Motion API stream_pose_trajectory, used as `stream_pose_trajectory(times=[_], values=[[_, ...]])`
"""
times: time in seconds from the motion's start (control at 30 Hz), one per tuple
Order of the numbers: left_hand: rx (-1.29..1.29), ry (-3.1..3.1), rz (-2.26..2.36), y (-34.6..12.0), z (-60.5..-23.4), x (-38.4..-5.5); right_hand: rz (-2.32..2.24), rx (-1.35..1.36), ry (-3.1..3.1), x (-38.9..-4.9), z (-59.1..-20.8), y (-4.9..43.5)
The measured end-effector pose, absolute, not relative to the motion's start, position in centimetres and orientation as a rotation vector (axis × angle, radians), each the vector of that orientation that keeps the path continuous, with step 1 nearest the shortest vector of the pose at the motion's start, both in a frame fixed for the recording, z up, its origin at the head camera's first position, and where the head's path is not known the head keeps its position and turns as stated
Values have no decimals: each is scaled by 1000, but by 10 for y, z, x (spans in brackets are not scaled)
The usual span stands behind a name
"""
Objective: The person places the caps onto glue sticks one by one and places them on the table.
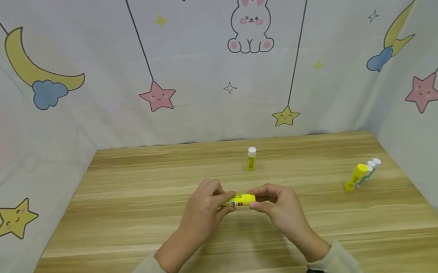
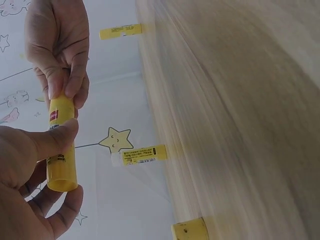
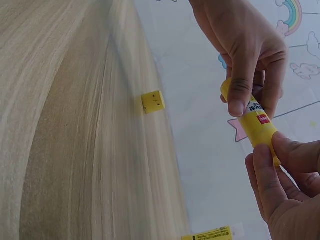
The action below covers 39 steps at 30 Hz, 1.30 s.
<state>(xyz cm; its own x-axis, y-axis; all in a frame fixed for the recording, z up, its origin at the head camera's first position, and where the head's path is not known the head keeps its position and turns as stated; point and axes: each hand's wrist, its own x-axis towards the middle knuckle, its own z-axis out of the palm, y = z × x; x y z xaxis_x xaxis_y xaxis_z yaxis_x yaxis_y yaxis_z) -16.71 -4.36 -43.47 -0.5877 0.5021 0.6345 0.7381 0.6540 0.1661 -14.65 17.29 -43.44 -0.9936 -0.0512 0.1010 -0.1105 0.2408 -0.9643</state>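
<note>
Between my two hands, level above the middle of the table, is a yellow glue stick (image 1: 242,200) with a printed label and a small red mark. My left hand (image 1: 203,205) grips its left end, thumb and fingers on opposite sides of the barrel (image 2: 62,160). The fingertips and thumb of my right hand (image 1: 285,209) pinch the other end, which is plain yellow. Just beyond the hands, an upright glue stick (image 1: 251,160) with a white top stands on the table. A short yellow cap-like cylinder (image 3: 153,102) rests on the table in both wrist views.
Toward the right side of the wooden table (image 1: 343,231) stands a yellow glue stick (image 1: 356,177), with several white-topped sticks (image 1: 372,164) lined up behind it. A patterned cloth (image 1: 198,54) hangs along the back and both sides.
</note>
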Motion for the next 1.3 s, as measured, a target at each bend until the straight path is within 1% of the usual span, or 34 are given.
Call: stream_pose_trajectory(times=[0.7, 0.93, 1.13, 1.3], values=[[-948, -2390, -629, -49, -437, -170, 1930, 215, -2445, -146, -435, 180], [-926, -2368, -628, -54, -441, -175, 1836, 122, -2459, -146, -433, 197], [-919, -2348, -606, -57, -442, -179, 1796, 107, -2467, -146, -431, 215], [-900, -2361, -627, -58, -443, -181, 1651, 104, -2530, -145, -432, 235]])
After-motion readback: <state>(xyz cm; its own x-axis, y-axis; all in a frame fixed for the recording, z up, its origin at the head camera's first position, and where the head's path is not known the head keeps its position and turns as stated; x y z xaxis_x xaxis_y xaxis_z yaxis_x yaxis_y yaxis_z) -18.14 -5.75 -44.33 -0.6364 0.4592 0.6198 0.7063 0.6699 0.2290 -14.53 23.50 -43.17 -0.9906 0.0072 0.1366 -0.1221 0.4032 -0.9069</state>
